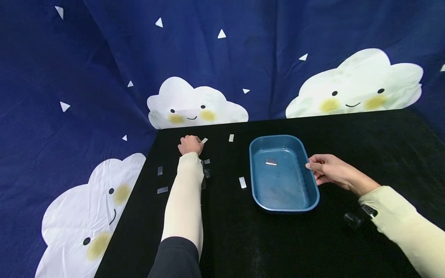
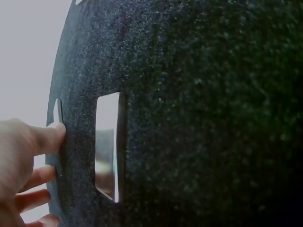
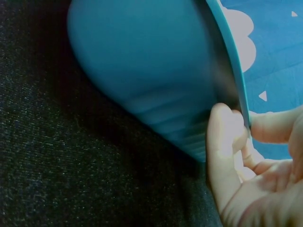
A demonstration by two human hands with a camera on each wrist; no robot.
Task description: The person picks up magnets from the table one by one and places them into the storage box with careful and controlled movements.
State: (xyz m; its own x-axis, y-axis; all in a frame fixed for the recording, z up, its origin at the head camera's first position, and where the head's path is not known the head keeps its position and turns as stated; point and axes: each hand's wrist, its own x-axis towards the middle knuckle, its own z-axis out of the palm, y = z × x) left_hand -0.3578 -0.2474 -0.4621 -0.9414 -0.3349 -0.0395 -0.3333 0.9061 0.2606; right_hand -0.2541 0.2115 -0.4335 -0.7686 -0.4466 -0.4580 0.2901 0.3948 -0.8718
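My left hand (image 1: 190, 144) is low over the far part of the black cloth, beside a small flat shiny rectangular piece (image 1: 204, 141). In the left wrist view, the thumb (image 2: 56, 133) touches this thin piece (image 2: 57, 111) while the other fingers stay spread and slightly bent. A second shiny piece (image 2: 106, 146) lies on the cloth closer to that camera. My right hand (image 1: 328, 172) pinches the right rim of a blue plastic tub (image 1: 285, 208), with thumb and fingers on either side of it. Inside the tub rests one shiny piece (image 1: 271, 162).
More flat pieces lie scattered around: a bright piece (image 1: 231, 138) at the back, another (image 1: 242, 182) left of the tub, and darker pieces (image 1: 162, 190) left of the left forearm. A blue curtain with clouds (image 1: 198, 102) borders the black tabletop (image 1: 229, 243).
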